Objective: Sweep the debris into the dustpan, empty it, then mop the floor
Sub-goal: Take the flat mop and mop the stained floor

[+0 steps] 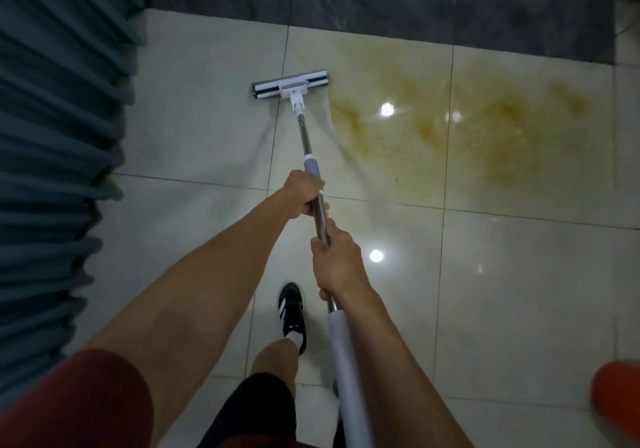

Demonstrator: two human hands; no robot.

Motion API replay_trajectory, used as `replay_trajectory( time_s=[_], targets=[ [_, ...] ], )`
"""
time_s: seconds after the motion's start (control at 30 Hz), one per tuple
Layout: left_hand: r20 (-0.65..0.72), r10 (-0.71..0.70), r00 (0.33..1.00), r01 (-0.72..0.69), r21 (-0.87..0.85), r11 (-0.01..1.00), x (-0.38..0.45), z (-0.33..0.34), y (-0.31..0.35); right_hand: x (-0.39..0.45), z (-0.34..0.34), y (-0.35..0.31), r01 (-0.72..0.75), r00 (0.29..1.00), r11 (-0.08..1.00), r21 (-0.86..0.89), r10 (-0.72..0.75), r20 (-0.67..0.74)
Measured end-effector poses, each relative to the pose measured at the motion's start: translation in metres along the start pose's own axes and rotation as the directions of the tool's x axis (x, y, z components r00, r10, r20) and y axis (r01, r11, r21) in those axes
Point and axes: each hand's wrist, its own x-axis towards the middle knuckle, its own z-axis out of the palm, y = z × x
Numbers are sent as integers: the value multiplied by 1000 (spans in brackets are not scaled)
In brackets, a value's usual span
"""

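Mop [313,184] is on the floor [519,291], head [289,85] flat on the pale tile at about 11 o'clock from frame centre, set crosswise, dark pad strip with white centre bracket. Metal shaft runs from the head down toward 6 o'clock, grey collar partway, white sleeve at the near end.

Left hand [304,198] grip: clenched around the shaft just below the grey collar. Right hand [336,264] grip: clenched around the shaft lower down, just above the white sleeve. Hands near each other, not touching.

Yellow-brown stain [467,129] spread over the tiles at 1–2 o'clock, its left edge just beside the mop head's right end. Faint wet streaks trail back from both ends of the head.

Dark glossy marble strip [415,0] along 12 o'clock. Pleated teal curtain [52,136] fills 9 o'clock. One foot in a black shoe with white stripes [292,316] at 6 o'clock, left of the shaft. Blurred orange object [616,399] at 4 o'clock, can't identify.
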Motion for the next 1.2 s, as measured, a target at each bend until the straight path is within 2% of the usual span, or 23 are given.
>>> replay_trajectory(
  time_s=[0.17, 0.37, 0.63, 0.83, 0.93, 1.2],
  targets=[
    [11, -9, 1000, 10, -12, 1000, 30, -14, 63, 45, -19, -55, -6, 1000, 1000, -24, 6, 13],
    [-34, 6, 999, -5, 34, 999, 75, -31, 150, 109, -47, -125, 5, 999, 1000, 27, -6, 39],
    [-40, 6, 999, -5, 14, 1000, 143, -52, 238, 190, -70, -202, -39, 998, 999, -29, 40, 45],
    [6, -3, 1000, 3, 30, 1000, 175, -66, 276, 225, -74, -239, -43, 999, 997, -64, 45, 23],
    [11, -1, 1000, 1, 33, 999, 190, -73, 293, 243, -73, -252, -75, 997, 997, -19, 75, 14],
    [18, 21, 1000, -23, 122, 992, 185, -87, 285, 230, -55, -255, -87, 996, 996, 25, 87, 22]
  ],
)
